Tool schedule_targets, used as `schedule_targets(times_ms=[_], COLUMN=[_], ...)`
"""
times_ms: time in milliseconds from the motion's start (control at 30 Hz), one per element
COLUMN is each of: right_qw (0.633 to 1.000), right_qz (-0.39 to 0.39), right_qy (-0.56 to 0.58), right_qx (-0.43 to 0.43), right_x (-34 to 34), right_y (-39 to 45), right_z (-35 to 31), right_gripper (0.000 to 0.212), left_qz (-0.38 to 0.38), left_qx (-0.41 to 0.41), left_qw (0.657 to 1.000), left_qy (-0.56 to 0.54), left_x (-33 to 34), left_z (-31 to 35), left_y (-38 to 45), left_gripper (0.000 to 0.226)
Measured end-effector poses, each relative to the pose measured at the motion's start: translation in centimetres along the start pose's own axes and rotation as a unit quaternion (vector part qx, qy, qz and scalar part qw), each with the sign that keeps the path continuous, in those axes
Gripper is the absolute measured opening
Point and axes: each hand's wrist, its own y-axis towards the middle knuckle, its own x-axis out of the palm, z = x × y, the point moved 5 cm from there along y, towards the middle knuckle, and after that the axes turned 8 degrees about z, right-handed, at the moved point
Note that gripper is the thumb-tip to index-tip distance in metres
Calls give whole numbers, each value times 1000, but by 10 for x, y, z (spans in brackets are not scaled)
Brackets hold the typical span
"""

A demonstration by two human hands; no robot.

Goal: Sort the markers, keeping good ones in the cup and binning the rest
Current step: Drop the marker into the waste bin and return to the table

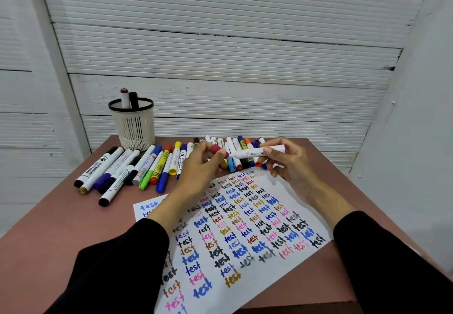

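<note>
Nearest the camera, two black sleeves point(117, 272) reach over a white paper sheet point(289, 268) lying skewed on a reddish-brown table point(49, 235); the sheet is covered with rows of the handwritten word "test" in black, blue, red, pink and orange-brown ink. Above the far end of the sheet, the left hand point(199, 166) has its fingers curled and pinches a red cap point(219, 150) between thumb and fingertips. Just beside it, the right hand point(289, 161) holds a white marker point(257, 152) lying roughly level, fingers curled round the barrel, with the marker's uncapped end pointing toward the red cap; cap and marker end are very close, and whether they touch cannot be told. Behind the hands, a row of loose markers point(157, 164) lies side by side on the table, running from the left part to behind the right hand: whiteboard markers with black caps, then blue, green, red, yellow, orange and purple ones. At the far left edge of the table stands a cream pen cup point(133, 125) with a black rim and slotted walls; two markers point(129, 98) stand upright in it, one with a brown cap, one dark. Beyond the table rises a white ribbed wall point(220, 44).
</note>
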Motion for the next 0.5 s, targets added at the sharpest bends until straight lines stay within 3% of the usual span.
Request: schedule_targets(times_ms=[500], right_qw=[999], right_qz=[-34], right_qy=[17], right_qx=[-1], right_x=[2], right_y=[-1], right_z=[0], right_gripper=[5], left_qz=[-11], left_qx=[-38], left_qw=[999], left_qy=[-22], left_x=[-1], left_z=[-5], left_y=[3], left_gripper=[10])
